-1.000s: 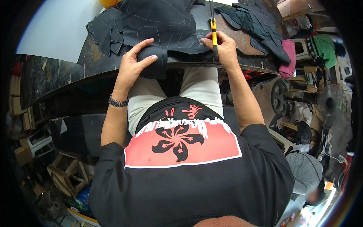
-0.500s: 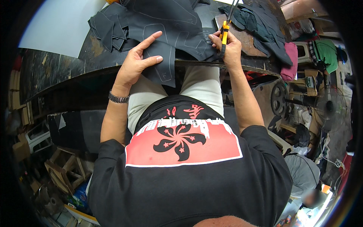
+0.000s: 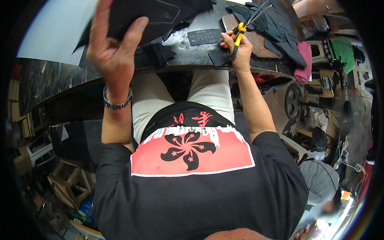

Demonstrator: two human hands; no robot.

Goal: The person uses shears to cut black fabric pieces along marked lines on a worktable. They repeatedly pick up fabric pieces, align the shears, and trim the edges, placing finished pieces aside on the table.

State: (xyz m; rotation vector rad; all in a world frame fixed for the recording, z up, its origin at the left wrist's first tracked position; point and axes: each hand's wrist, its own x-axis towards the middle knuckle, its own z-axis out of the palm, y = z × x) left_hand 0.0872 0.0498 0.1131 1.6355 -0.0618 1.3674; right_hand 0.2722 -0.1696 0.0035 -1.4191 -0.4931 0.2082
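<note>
My left hand (image 3: 114,54) is raised over the table, thumb and index finger spread against a lifted sheet of dark fabric (image 3: 160,18) with pale chalk lines. It seems to grip the sheet, though some fingers are hidden. My right hand (image 3: 242,54) is wrapped round the yellow and black handles of scissors (image 3: 239,36), their blades parted slightly and pointing up and right. Left of that hand, a small dark piece with chalk writing (image 3: 204,37) lies flat on the table. A plain dark scrap (image 3: 218,58) sits by the near edge.
Dark cut pieces (image 3: 276,34) are heaped on the table's right, partly over a brown board (image 3: 260,46). White sheet material (image 3: 52,32) covers the far left. A pink cloth (image 3: 303,62) hangs at the right corner. Beyond stands a fan (image 3: 347,106); a wooden stool (image 3: 70,182) is lower left.
My left hand has risen up and left, and the chalk-marked fabric has come up off the table with it, uncovering the small written piece. The scissors have tilted rightward in my right hand.
</note>
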